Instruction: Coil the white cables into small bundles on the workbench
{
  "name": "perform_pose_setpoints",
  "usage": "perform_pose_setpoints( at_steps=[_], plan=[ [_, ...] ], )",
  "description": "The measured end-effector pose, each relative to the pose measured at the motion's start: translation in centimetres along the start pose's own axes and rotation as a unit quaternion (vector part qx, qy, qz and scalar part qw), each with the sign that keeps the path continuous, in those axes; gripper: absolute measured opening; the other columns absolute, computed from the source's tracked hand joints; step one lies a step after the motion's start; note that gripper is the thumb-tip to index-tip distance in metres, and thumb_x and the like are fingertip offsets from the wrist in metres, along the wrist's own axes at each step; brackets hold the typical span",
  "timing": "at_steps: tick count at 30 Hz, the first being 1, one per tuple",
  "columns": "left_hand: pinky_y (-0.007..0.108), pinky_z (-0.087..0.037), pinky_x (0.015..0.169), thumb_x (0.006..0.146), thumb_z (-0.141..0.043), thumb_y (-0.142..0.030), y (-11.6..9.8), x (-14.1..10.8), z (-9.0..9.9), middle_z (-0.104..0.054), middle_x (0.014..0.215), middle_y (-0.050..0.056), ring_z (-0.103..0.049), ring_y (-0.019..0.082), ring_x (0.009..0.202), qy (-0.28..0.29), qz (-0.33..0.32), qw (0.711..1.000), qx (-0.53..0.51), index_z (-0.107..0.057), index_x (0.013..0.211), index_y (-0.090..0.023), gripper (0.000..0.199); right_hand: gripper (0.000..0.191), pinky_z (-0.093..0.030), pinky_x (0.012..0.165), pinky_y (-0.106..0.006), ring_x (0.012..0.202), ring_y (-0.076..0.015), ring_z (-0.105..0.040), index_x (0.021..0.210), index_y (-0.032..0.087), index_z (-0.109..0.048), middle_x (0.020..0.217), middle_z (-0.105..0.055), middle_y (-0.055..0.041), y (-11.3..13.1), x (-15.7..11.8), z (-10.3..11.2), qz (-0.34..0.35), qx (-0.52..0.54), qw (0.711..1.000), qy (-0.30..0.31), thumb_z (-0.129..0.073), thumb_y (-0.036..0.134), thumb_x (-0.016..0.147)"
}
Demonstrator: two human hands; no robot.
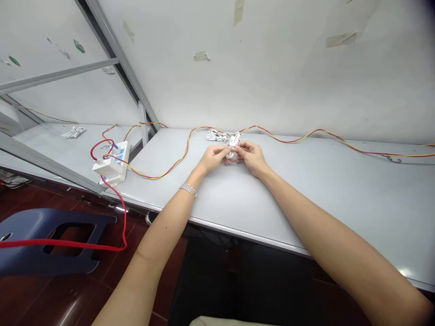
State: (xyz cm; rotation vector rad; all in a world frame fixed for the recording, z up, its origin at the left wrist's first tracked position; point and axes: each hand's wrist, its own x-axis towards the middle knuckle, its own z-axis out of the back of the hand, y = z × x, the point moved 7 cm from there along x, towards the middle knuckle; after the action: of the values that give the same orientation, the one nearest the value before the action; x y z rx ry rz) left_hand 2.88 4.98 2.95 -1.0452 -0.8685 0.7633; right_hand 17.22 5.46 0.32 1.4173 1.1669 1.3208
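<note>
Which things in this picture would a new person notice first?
Probably the two bare arms reaching over the pale table, with the left hand and the right hand together holding a white cable bundle. Next, the bright red cable looping down at the left, past the white power strip, and above the blue stool. A red and yellow twisted wire winds along the table.

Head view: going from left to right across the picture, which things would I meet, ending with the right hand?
Cable bundle, power strip, bracelet, left hand, held cable, right hand.
</note>
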Motion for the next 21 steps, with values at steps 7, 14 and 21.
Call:
perform_pose_setpoints(
  at_steps=[7, 14, 21],
  plan=[
    [0.030, -0.054, 0.072, 0.077, -0.078, -0.038, 0.3, -0.2, -0.2, -0.077, 0.080, 0.010, -0.073, 0.022, 0.075, 0.043, 0.013, 0.997, -0.055, -0.061, 0.135, -0.009, 0.068, 0.049, -0.047, 0.057, -0.030, 0.058, -0.0144, -0.055, 0.081, 0.021, -0.059, 0.066, -0.060, 0.0006, 0.2, -0.3, -0.8, -0.004, -0.012, 0.999, 0.039, -0.080, 0.063, 0.067],
    [0.032, -0.054, 0.077, 0.070, -0.083, -0.034, 0.9, 0.0, -0.1, -0.078, 0.091, 0.011, -0.072, 0.021, 0.079, 0.041, 0.013, 0.997, -0.062, -0.062, 0.133, -0.011, 0.069, 0.044, -0.041, 0.052, -0.028, 0.055, -0.0121, -0.049, 0.078, 0.021, -0.058, 0.066, -0.057, 0.0015, 0.7, -0.5, -0.8, 0.020, -0.038, 0.998, 0.035, -0.078, 0.060, 0.070],
    [0.026, -0.029, 0.049, 0.080, -0.075, -0.049, 0.5, 0.0, 1.3, -0.050, 0.048, -0.003, -0.042, 0.009, 0.045, -0.062, 0.022, 0.996, 0.060, -0.072, 0.078, -0.014, 0.035, 0.052, -0.039, 0.049, -0.028, 0.052, -0.0114, -0.046, 0.078, 0.021, -0.059, 0.065, -0.055, 0.0020, 1.1, -0.6, -1.4, 0.049, -0.069, 0.995, 0.061, -0.076, 0.069, 0.070]
  ],
)
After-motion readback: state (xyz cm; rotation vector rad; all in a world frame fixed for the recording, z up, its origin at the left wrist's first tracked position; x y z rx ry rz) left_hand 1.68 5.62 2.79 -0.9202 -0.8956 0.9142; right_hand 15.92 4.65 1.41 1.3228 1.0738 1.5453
